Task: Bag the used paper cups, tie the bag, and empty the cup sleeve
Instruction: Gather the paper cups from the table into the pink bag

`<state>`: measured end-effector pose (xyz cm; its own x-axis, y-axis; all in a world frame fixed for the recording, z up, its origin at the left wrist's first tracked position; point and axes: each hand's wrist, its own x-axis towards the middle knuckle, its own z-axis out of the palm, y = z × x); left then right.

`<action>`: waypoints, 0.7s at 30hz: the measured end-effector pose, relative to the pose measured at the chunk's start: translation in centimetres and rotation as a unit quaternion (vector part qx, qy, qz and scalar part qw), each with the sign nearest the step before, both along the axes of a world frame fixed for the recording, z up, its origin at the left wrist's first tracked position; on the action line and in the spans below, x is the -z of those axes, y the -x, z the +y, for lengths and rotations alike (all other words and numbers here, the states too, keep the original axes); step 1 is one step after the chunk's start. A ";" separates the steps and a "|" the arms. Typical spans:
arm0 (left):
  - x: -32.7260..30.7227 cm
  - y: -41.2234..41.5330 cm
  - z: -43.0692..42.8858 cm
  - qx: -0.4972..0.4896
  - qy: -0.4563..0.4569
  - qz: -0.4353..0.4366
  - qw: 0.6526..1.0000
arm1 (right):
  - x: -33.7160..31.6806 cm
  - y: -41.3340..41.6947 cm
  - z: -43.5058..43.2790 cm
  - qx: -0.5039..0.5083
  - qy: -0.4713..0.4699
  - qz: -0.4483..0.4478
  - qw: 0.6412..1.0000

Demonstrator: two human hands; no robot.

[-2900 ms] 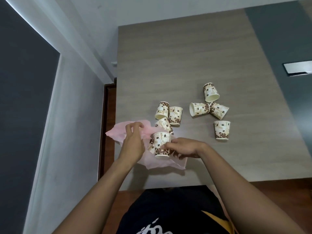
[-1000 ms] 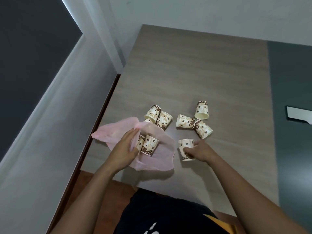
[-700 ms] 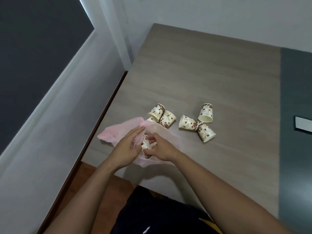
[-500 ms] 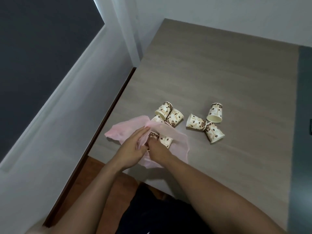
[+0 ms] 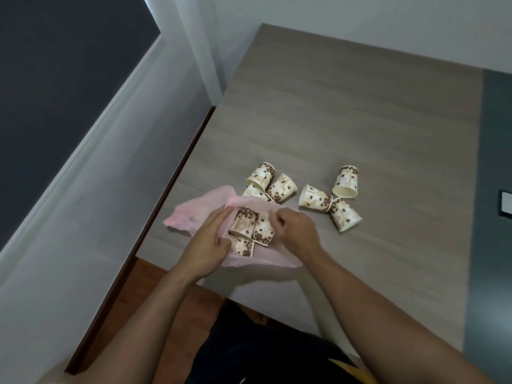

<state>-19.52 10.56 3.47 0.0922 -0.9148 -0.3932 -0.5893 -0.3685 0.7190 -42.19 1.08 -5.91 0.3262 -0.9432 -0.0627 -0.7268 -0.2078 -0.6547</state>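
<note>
A thin pink bag (image 5: 194, 214) lies open near the table's front left corner. Three coffee-bean-print paper cups (image 5: 264, 228) lie inside its mouth. My left hand (image 5: 210, 242) grips the bag's near rim. My right hand (image 5: 296, 228) has its fingers curled on the bag's upper rim, just right of the cups. Three loose cups (image 5: 282, 188) lie on their sides right behind the bag, one partly under the film. Three more cups (image 5: 314, 200) lie in a cluster to the right. No cup sleeve is visible.
The grey wood table (image 5: 360, 120) runs along a white wall on its left. Its front edge is close to my body. A dark panel (image 5: 496, 162) borders the table on the right, with a white plate (image 5: 506, 207) at the frame's edge.
My right hand picked up a cup from the table on the right, put it into the bag and drew back to the rim. My left hand kept hold of the bag.
</note>
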 end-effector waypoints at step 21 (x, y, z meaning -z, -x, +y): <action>-0.8 -0.8 -0.2 0.006 -0.009 0.031 0.999 | 3.8 14.4 -0.7 0.348 -0.124 0.086 0.925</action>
<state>-18.68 10.40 4.25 0.0572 -0.9088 -0.4134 -0.5488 -0.3745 0.7474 -56.61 0.42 -9.68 -0.3890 -0.8711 -0.2999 -0.7263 0.4902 -0.4818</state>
